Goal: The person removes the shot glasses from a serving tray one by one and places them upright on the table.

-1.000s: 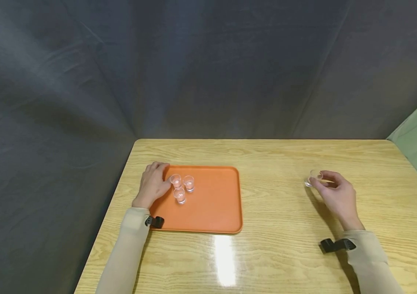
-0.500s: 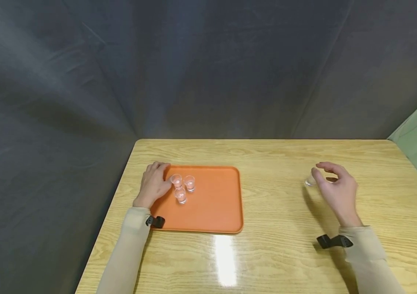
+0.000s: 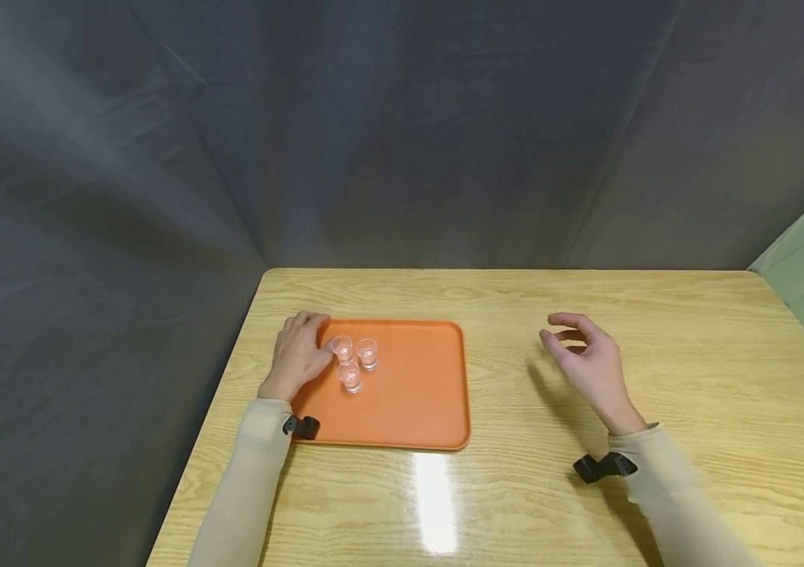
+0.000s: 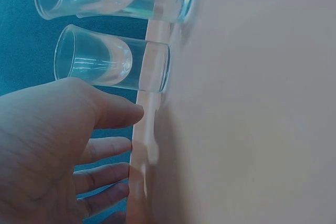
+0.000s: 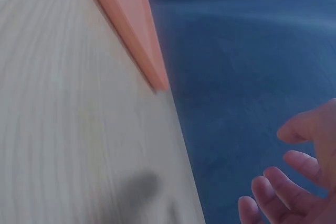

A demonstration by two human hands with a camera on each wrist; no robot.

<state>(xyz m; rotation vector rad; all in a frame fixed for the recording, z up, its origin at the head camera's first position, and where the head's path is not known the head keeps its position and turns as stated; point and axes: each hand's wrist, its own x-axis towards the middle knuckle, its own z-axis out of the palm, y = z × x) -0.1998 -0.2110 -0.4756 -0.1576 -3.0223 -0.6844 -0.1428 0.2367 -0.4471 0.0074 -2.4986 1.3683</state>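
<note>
Glasses (image 3: 368, 356), three together, stand on the tray (image 3: 416, 402); I see the left hand (image 3: 295, 356) beside them, fingers loosely spread, the right hand (image 3: 591, 370) above the surface (image 3: 515, 492), fingers bent, thumb apart.

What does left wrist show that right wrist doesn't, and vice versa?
Only left wrist: a clear glass cup shown whole, with the person's left hand close beside it.
Only right wrist: the person's right hand, nothing visible in it, and pale wood-grain table.
Both: the orange rectangular tray, washed out in the left view, and dark blue cloth behind.
</note>
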